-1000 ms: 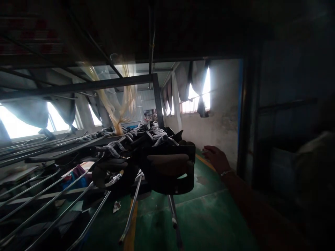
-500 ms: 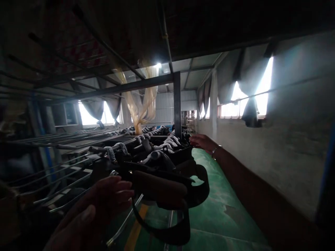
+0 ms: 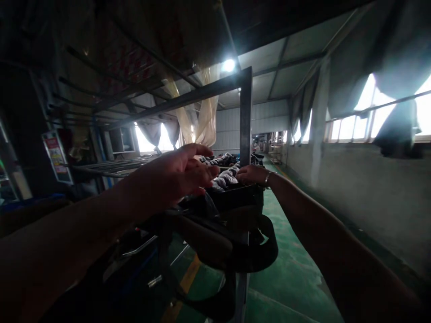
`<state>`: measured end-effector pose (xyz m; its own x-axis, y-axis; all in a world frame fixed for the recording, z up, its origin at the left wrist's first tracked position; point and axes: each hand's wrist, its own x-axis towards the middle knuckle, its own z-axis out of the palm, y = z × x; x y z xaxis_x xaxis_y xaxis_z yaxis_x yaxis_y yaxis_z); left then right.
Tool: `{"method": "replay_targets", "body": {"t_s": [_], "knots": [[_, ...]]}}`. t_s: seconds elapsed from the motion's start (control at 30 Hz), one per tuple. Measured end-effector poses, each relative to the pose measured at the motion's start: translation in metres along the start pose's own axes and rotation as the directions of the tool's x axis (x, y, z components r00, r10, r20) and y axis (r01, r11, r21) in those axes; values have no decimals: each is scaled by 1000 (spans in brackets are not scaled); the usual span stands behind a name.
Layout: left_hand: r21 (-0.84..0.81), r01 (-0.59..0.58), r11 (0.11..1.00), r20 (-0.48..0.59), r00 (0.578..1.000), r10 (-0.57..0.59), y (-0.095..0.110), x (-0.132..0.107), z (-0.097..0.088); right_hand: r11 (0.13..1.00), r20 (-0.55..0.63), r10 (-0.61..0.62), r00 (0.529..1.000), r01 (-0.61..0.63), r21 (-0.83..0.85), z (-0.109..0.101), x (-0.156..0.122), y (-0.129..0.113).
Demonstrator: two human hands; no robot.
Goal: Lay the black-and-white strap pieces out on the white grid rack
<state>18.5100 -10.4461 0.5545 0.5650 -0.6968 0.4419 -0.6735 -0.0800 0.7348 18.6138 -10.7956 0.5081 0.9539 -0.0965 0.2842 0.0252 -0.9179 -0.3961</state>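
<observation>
My left hand (image 3: 188, 175) reaches in over dark bag-like items (image 3: 232, 202), its fingers apart and loosely bent, holding nothing that I can see. Farther right, my right hand (image 3: 252, 175) is at the far side of these items, close beside a metal post (image 3: 245, 121). Its fingers are bent down and together at the grey-white twisted wrapping (image 3: 225, 179); what they hold, if anything, is hidden. A wide dark strap (image 3: 269, 246) hangs in a loop below, at the near end of the row. The poor light hides much detail.
Metal rods (image 3: 111, 168) stick out at the left. Yellowish plastic sheeting (image 3: 205, 121) hangs from the frame above. On the right, a green floor aisle (image 3: 286, 260) runs along a grey wall (image 3: 353, 179) with curtained windows. A poster board (image 3: 57, 157) stands far left.
My left hand has risen and moved right, from beside the dark items to above them. My right hand has moved in to the wrapping, its fingers now bent. The view has shifted.
</observation>
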Motion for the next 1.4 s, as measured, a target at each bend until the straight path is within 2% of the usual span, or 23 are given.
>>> {"method": "replay_targets", "body": {"t_s": [0.07,0.13,0.17,0.27,0.33,0.43,0.57,0.67,0.7,0.77,0.83,0.87,0.97,1.03,1.2,1.33,1.4], "knots": [[315,37,948,-41,999,-25,2,9,16,995,-103,51,993,-59,-82,-8,15,27],[557,124,821,-77,992,-98,-8,17,33,990,-147,63,987,-80,-115,-11,34,56],[626,178,759,-97,984,-152,-15,20,40,988,-157,63,986,-84,-131,-10,44,70],[646,350,678,-173,933,-317,-35,28,60,985,-161,54,985,-79,-156,-1,70,104],[579,454,677,-241,889,-390,-40,33,72,985,-175,41,984,-69,-157,8,84,119],[432,570,699,-342,821,-458,-37,40,90,987,-216,-7,976,-27,-155,16,98,127],[162,590,791,-479,748,-460,-36,42,111,982,-236,-132,963,94,-163,18,102,116],[19,569,822,-554,690,-465,-39,45,119,970,-302,-221,927,177,-167,15,91,97],[12,586,810,-574,667,-474,-41,48,120,960,-295,-263,919,218,-174,14,85,90],[91,643,761,-617,636,-463,-47,55,120,929,-207,-358,910,324,-181,13,71,77],[227,684,693,-658,632,-409,-56,63,118,888,-80,-434,898,411,-205,12,56,65],[276,684,676,-672,640,-373,-61,66,117,872,-54,-451,891,427,-241,12,49,59],[274,621,734,-684,663,-305,-71,68,115,811,-91,-500,861,429,-398,12,30,43],[222,589,777,-677,666,-312,-70,64,114,782,-60,-534,843,466,-415,12,18,33],[21,603,797,-586,653,-479,-44,46,110,795,116,-527,842,536,-284,11,6,13],[-41,547,836,-564,678,-471,-23,30,95,815,192,-506,841,539,-212,12,8,-3],[-55,518,854,-593,671,-445,-12,19,80,819,194,-526,828,555,-145,16,7,-14]]}}
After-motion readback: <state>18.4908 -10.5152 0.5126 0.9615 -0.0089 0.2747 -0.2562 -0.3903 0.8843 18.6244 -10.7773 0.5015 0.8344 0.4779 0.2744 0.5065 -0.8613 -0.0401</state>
